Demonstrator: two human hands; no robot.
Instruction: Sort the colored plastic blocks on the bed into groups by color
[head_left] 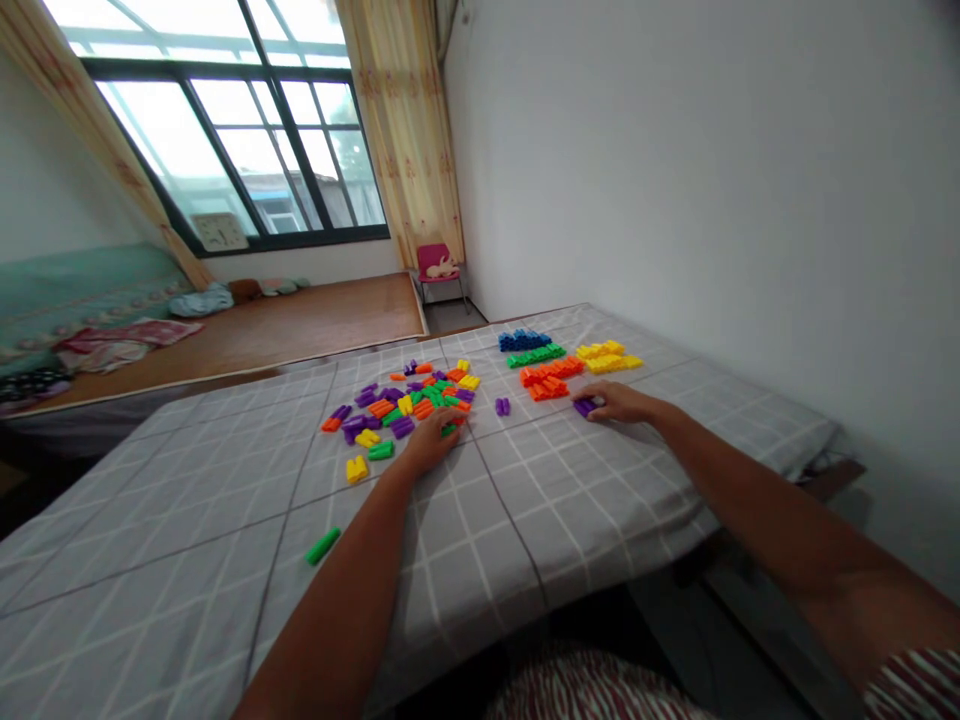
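Note:
My right hand [616, 402] has its fingers closed on a purple piece [584, 407] on the cloth, just below the sorted orange pieces [547, 382] and yellow pieces [609, 357]. A separate purple pair [502, 407] lies between my hands. At the near right edge of a mixed pile, my left hand [435, 438] rests over a green piece [448, 429] and an orange one; its fingers are curved and partly hidden. That pile holds purple, orange, green and yellow pieces [356, 468]. Behind the orange group are green pieces [535, 355] and blue pieces [523, 341].
A grey checked cloth [465, 520] covers the table. One green piece [323, 546] lies apart, near my left forearm. A white wall [675, 180] borders the right side. Behind the table are a low bed [337, 310] and a pink chair [432, 257].

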